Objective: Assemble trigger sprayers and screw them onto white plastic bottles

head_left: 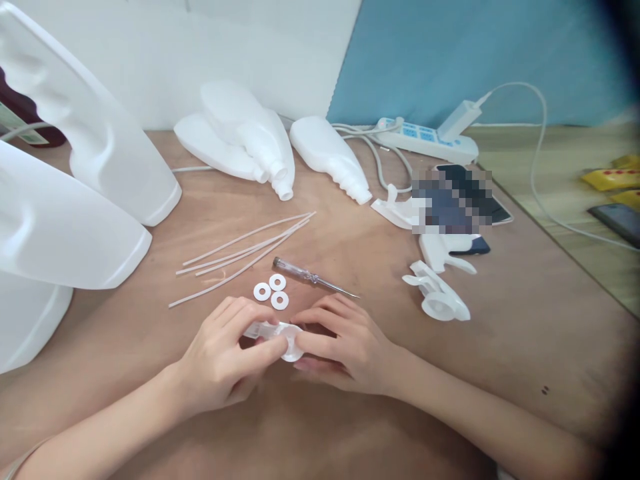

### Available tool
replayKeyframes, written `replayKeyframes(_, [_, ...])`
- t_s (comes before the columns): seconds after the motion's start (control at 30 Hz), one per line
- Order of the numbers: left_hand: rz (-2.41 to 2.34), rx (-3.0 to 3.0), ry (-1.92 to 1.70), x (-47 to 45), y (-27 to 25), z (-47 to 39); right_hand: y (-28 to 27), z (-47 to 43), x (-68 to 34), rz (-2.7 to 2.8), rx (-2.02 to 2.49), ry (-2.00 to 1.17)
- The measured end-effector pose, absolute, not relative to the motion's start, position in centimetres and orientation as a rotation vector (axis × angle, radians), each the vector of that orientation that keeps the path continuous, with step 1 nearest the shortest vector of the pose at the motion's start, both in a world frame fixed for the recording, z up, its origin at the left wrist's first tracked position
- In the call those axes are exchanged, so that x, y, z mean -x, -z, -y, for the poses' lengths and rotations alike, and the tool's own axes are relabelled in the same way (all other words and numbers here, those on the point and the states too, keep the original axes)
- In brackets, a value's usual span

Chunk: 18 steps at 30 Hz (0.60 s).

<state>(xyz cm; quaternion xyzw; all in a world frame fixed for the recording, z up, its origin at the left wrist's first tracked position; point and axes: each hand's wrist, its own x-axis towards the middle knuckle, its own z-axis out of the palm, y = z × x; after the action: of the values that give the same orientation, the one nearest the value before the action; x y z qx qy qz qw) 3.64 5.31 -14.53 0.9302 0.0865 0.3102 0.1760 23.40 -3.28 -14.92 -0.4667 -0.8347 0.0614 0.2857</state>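
Between my two hands is a white spray trigger head (291, 352), its round collar facing up towards me. My left hand (233, 350) grips its narrow end, with the thumb pressed at the collar. From the other side my right hand (345, 340) closes its fingers on the collar's rim. Part of the piece is hidden behind the fingers. Just beyond lie three white ring washers (278, 300) and a screwdriver (315, 277) with a clear handle. Several thin white tubes (240, 253) are spread out behind them.
Large white bottles (100, 147) crowd the left side. Smaller white bottles (250, 140) lie at the back, one (330, 157) apart. More spray trigger heads (440, 297) are on the right, near a phone (500, 207). A power strip (425, 141) with cables sits against the blue wall.
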Motion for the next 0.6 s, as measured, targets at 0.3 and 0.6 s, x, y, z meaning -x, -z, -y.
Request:
replayKeyframes(0.3, [-0.251, -2.559, -0.856, -3.73, 14.46, -5.52, 15.22, 3.13, -23.44, 2.191, 1.234, -0.139])
replayKeyframes(0.6, [-0.241, -2.517, -0.854, -3.82, 14.41, -5.29, 15.23, 3.05, -22.95, 2.19, 1.225, -0.083])
